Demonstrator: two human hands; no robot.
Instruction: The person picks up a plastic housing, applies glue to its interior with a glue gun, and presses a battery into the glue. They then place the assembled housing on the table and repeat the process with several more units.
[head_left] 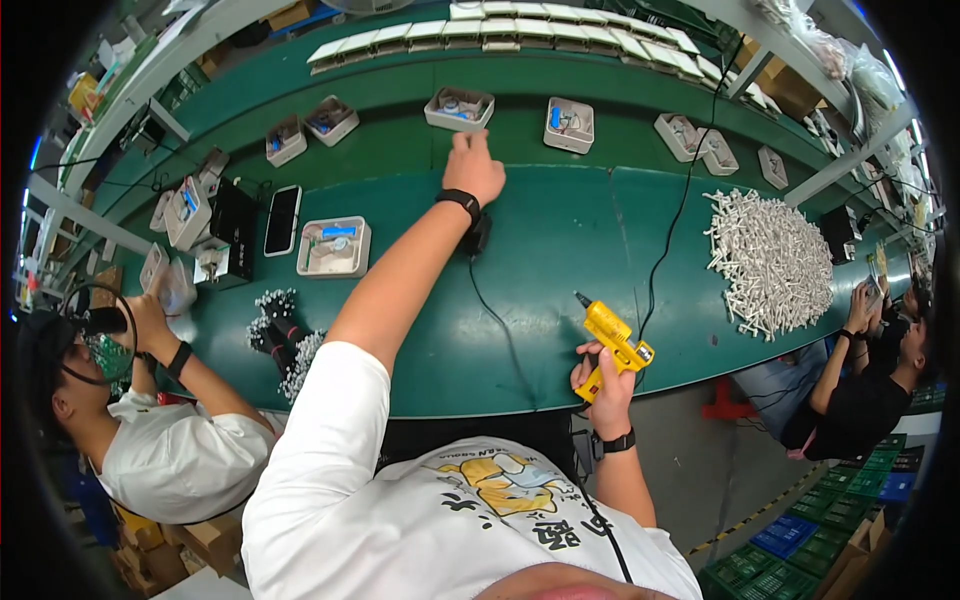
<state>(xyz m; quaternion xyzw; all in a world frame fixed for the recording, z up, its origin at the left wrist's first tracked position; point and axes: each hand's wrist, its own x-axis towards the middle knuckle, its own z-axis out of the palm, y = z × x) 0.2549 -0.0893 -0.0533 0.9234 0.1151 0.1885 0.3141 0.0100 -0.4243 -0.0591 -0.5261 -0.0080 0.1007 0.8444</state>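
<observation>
My left hand (pixel 474 168) is stretched out over the far side of the table, fingers apart, at the near edge of an open white plastic box (pixel 459 108). Inside that box are a blue cylinder and some wiring; whether my fingertips touch its wall I cannot tell. A yellow glue gun (pixel 618 334) is gripped in my right hand (pixel 603 385) near the table's front edge, its nozzle pointing up and to the left. Left of my left arm stands another open white box (pixel 334 248), holding a blue cylinder and wires.
A big pile of small white parts (pixel 770 265) covers the right of the green table (pixel 540 260). Several similar boxes line the far strip. A phone-like device (pixel 283 221) and bundled wires (pixel 285 335) lie left. A black cable (pixel 672 225) hangs down. People sit on both sides.
</observation>
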